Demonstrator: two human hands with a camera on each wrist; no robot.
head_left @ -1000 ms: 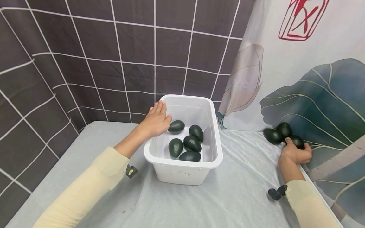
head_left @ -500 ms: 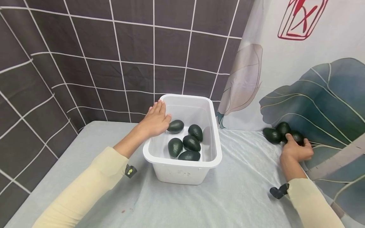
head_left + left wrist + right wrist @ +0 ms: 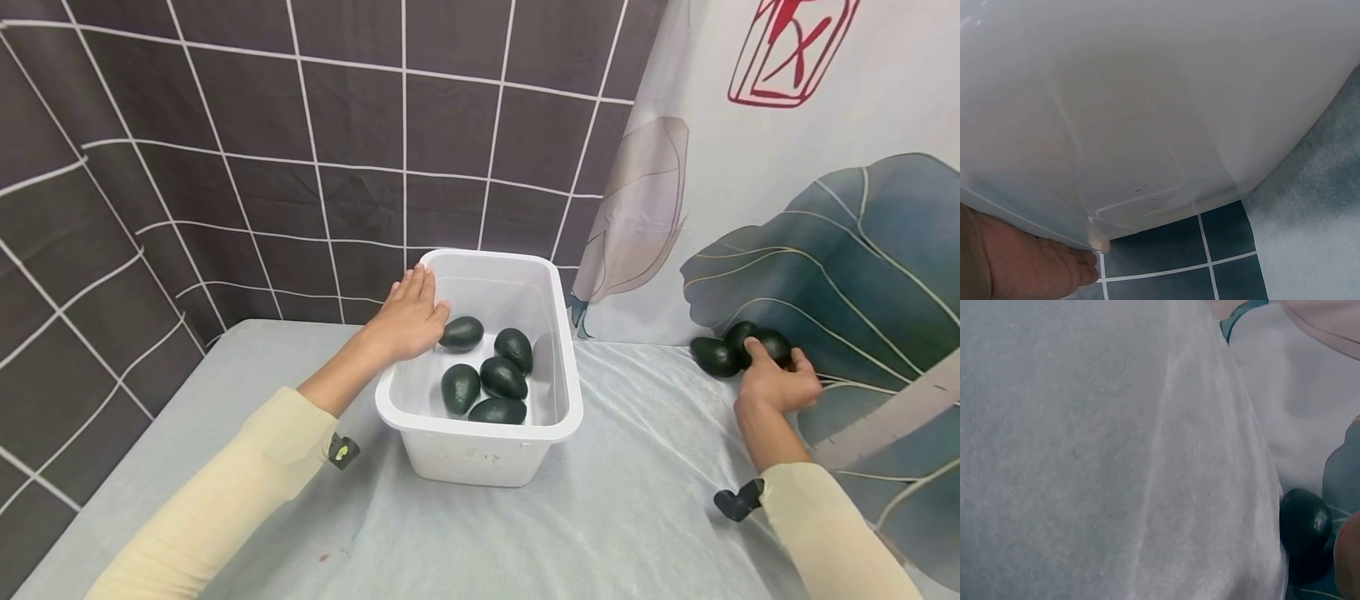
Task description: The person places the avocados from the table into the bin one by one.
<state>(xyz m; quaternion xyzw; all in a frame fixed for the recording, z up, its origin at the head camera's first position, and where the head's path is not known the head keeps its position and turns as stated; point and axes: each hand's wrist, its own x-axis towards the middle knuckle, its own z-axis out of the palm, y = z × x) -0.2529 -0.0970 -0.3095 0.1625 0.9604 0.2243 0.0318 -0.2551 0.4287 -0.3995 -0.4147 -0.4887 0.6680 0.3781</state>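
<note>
A white plastic tub [image 3: 474, 462] stands mid-table with several dark green avocados [image 3: 504, 377] on its bottom. My left hand [image 3: 408, 323] lies flat over its left rim, fingers straight. In the left wrist view that hand [image 3: 1032, 264] is beside the tub's outer wall [image 3: 1141, 119]. At the table's right edge my right hand [image 3: 778, 385] grips an avocado [image 3: 776, 343] between thumb and fingers. Two more avocados [image 3: 712, 357] lie just left of it, close together. The right wrist view catches only one avocado [image 3: 1305, 520] plainly, plus a bit of the hand [image 3: 1349, 557].
A pale grey-blue cloth [image 3: 637, 500] covers the table. Behind it hangs a dark curtain with a white grid [image 3: 360, 200]. To the right, a white curtain with large leaf prints [image 3: 832, 258] borders the table edge.
My right hand has lifted slightly away from the table edge with the avocado, which sits a little higher and further left. The left hand and tub have stayed put.
</note>
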